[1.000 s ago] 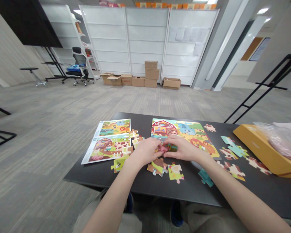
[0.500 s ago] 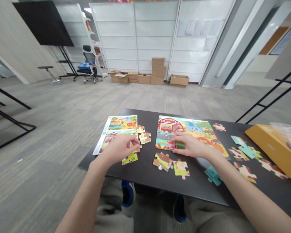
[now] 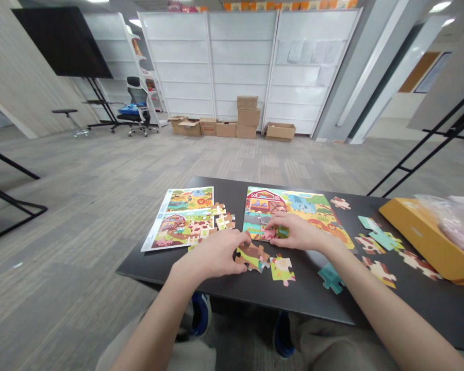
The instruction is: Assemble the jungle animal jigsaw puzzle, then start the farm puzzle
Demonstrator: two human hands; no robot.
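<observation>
My left hand (image 3: 220, 253) is at the near side of the black table, thumb and fingers closed around the left edge of a brown and green puzzle piece (image 3: 254, 257). Beside that lies a light green piece with a white hen (image 3: 282, 269). My right hand (image 3: 296, 230) rests on the near edge of the puzzle board (image 3: 313, 208), its bent fingers on a pink pig piece (image 3: 268, 233). The fingers partly cover this piece. The board shows a red barn, a blue elephant and orange lions. Left of it, a printed picture sheet (image 3: 185, 219) lies under several fence pieces (image 3: 225, 221).
On the right of the table (image 3: 232, 193) lie a teal piece (image 3: 331, 277), a mint piece (image 3: 384, 238) and several brown-and-white pieces (image 3: 381, 270). A yellow box (image 3: 433, 247) with a clear plastic bag (image 3: 452, 219) stands at the right edge.
My left hand has moved right, from the pieces by the picture sheet to the brown and green piece. My right hand stays at the pig piece. The view has shifted slightly.
</observation>
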